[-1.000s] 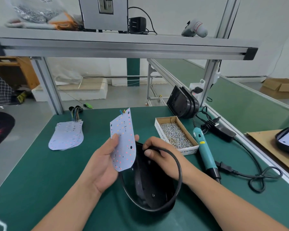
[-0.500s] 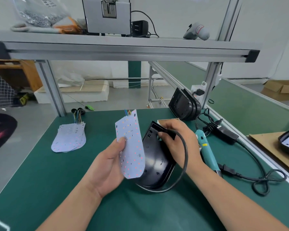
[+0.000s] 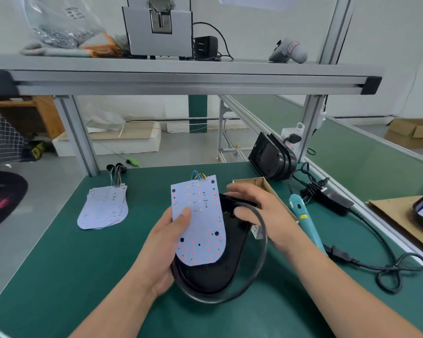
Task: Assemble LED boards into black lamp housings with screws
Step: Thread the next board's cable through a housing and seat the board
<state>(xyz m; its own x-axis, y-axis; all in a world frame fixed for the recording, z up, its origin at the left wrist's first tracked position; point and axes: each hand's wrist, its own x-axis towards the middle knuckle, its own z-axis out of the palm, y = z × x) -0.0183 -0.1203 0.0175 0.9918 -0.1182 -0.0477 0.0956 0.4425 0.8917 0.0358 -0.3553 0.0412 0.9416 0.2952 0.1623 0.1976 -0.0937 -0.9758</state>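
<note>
Green bench mat [image 3: 59, 264] underneath everything; positions below given off the lamp housing.

Black oval plastic lamp housing [image 3: 210, 276] lying centre of the mat, open face up. Rigid shell, looks light. Safe to grab by the rim. Black rubber cable [image 3: 263, 250] looping off its right side and under the right wrist. Floppy, likely to snag or drag the shell.

Stack of spare black housings [image 3: 271, 159] behind and right, well apart. Fan of spare white boards [image 3: 103, 208] well left.

White tongue-shaped LED board [image 3: 200, 228] with red and amber dots, over the housing's upper left part, rounded end inside the rim, coloured wire tails at the far end. Thin, stiff, light, and probably cracks or flexes if forced. Best taken by bare edges, off the LEDs and solder joints.

Left hand [image 3: 164, 252] pinching the board, thumb flat on its face, fingers behind, palm by the housing's left rim.

Right hand [image 3: 261, 215] over the housing's far edge, fingers loosely spread, gripping nothing visible. Blurred, so rim contact uncertain.

Teal electric screwdriver [image 3: 305, 223] just right. Cardboard screw box [image 3: 254, 182] behind, mostly hidden by the right hand.

Versus half a second back:
- Housing no longer propped up on edge, now laid flatter.
- Board no longer beside the housing, now over its open face.
- Right hand's curled grip on the far edge released.
</note>
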